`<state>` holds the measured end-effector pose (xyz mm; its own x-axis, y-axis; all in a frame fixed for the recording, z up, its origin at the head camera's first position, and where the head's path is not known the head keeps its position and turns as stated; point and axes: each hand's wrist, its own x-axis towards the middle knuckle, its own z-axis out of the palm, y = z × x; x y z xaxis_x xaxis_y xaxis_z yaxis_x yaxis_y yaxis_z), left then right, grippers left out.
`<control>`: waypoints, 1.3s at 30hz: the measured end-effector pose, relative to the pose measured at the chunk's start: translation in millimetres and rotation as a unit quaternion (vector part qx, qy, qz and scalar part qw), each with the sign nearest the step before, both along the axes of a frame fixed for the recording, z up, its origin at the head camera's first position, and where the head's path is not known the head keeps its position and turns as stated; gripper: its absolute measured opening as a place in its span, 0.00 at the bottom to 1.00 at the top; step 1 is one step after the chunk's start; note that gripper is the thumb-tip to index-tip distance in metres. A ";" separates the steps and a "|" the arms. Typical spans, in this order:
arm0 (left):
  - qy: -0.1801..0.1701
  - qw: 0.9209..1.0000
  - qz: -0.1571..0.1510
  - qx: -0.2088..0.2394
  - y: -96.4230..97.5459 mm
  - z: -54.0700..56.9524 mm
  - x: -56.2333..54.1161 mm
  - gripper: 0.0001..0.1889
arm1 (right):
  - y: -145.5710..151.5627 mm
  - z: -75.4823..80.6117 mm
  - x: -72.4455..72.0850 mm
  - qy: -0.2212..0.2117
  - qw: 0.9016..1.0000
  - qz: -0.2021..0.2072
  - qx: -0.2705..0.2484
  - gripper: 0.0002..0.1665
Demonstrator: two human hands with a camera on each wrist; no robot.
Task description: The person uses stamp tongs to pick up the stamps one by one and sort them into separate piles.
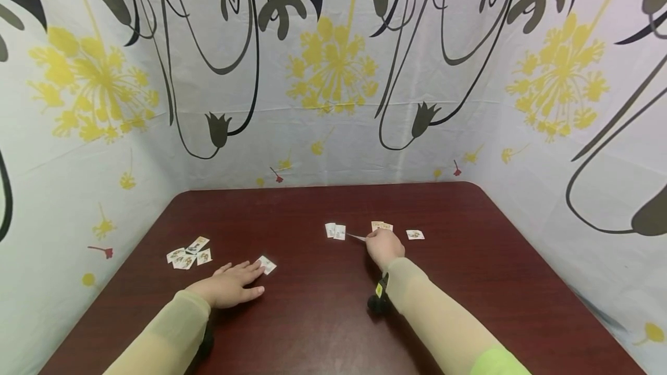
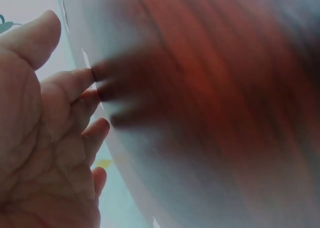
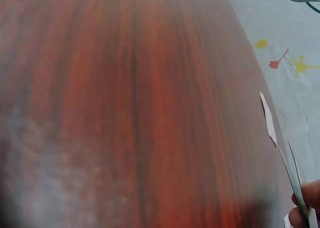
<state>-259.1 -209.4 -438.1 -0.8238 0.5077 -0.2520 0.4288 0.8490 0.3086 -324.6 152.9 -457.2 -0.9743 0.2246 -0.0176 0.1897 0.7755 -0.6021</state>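
Note:
My right hand (image 1: 384, 246) pinches a small white card (image 1: 356, 237), tilted and seen almost edge-on. In the right wrist view its fingertips (image 3: 306, 200) grip the thin card at the lower right edge. Just left of that card lie two overlapping white cards (image 1: 340, 232). Beyond the hand is a pair of yellowish cards (image 1: 382, 225), partly hidden by it. My left hand (image 1: 231, 285) lies palm down with fingers spread, its fingertips touching a single printed card (image 1: 268, 265). Seen from the left wrist, the fingers (image 2: 80, 82) are nearly straight. The printing is too small to read.
A loose cluster of several printed cards (image 1: 184, 261) lies at the left of the dark red wooden table (image 1: 312, 317). Right of my right hand lies one more card (image 1: 415, 235). Patterned white cloth (image 1: 333, 149) hangs behind and on both sides of the table.

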 end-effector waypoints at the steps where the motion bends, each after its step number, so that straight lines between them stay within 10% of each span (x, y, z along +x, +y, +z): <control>1: 0.003 1.000 -0.005 -0.002 1.1 -0.6 -0.3 0.36 | 0.2 -0.5 0.5 0.001 1.000 0.001 -0.003 0.15; 39: 0.031 0.997 -0.061 -0.032 43.3 2.5 4.2 0.32 | -3.0 -4.7 32.5 0.030 0.996 0.085 -0.023 0.07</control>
